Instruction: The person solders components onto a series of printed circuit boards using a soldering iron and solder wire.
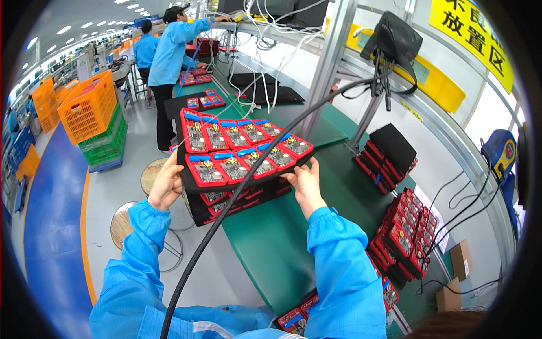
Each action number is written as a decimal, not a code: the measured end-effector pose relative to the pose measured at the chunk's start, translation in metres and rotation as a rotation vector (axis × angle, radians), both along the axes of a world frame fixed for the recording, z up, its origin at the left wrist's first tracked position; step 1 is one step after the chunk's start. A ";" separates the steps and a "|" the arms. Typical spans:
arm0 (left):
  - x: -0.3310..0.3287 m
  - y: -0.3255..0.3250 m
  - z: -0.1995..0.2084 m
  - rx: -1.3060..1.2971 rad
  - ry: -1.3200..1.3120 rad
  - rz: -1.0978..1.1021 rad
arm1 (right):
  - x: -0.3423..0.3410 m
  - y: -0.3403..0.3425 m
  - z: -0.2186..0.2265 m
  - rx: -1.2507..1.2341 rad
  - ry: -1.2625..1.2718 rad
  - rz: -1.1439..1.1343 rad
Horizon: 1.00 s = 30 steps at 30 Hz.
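My left hand (167, 183) and my right hand (305, 185) are closed on opposite edges of a black tray (189, 186). Two rows of red-framed circuit board units (232, 168) fill it, each with a blue strip along its top. Directly below sits a stack of similar loaded trays (248, 201) on the green work surface (271, 254). Whether the held tray rests on that stack or hangs just above it, I cannot tell. A thick black cable (220, 217) crosses in front of the tray and hides part of it.
More red units (403, 229) are piled at the right, with black trays (389, 152) stacked behind them. Round stools (121, 223) stand at left near orange and green crates (87, 107). A co-worker (169, 56) in blue stands at the bench's far end. White wires (265, 62) hang beyond.
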State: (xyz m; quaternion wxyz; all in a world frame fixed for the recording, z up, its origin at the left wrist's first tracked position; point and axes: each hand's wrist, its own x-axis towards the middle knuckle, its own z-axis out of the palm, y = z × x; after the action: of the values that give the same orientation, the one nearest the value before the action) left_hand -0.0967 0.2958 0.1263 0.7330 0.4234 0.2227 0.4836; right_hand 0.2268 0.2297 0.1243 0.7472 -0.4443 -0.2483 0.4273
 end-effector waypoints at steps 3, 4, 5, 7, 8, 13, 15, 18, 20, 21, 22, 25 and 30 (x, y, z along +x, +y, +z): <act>-0.007 -0.007 -0.008 0.069 -0.031 -0.089 | -0.001 -0.019 0.004 0.005 -0.030 -0.016; -0.007 -0.017 -0.005 0.079 -0.053 -0.097 | 0.000 -0.028 0.007 0.002 -0.044 -0.023; -0.006 -0.022 -0.003 0.085 -0.055 -0.101 | -0.001 -0.037 0.012 -0.006 -0.049 -0.039; -0.002 -0.037 0.002 0.075 -0.038 -0.089 | 0.002 -0.057 0.016 -0.015 -0.049 -0.075; 0.001 -0.043 0.005 0.060 -0.017 -0.073 | 0.004 -0.068 0.019 -0.011 -0.056 -0.091; 0.021 -0.083 0.011 0.111 -0.011 -0.016 | 0.007 -0.133 0.040 0.026 -0.145 -0.165; 0.018 -0.093 0.001 0.064 -0.054 -0.068 | 0.002 -0.166 0.055 -0.002 -0.179 -0.197; 0.045 -0.144 0.022 0.055 -0.049 -0.111 | 0.011 -0.227 0.066 -0.006 -0.254 -0.220; 0.072 -0.184 0.034 -0.063 0.016 -0.039 | 0.017 -0.269 0.064 -0.023 -0.283 -0.278; 0.062 -0.175 0.005 0.035 -0.034 -0.229 | 0.016 -0.291 0.063 -0.049 -0.292 -0.308; 0.073 -0.195 0.006 0.024 0.017 -0.186 | 0.018 -0.313 0.060 -0.062 -0.292 -0.333; 0.079 -0.229 -0.012 -0.005 0.045 -0.372 | 0.017 -0.375 0.048 -0.113 -0.303 -0.405; 0.092 -0.286 -0.043 -0.035 0.075 -0.537 | 0.023 -0.447 0.009 -0.191 -0.233 -0.499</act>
State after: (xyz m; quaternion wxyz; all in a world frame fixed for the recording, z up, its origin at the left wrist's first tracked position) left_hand -0.0043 0.0094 0.0837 0.8334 0.4721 0.1379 0.2522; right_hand 0.2502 -0.2171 0.1332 0.7505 -0.6061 -0.1738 0.1978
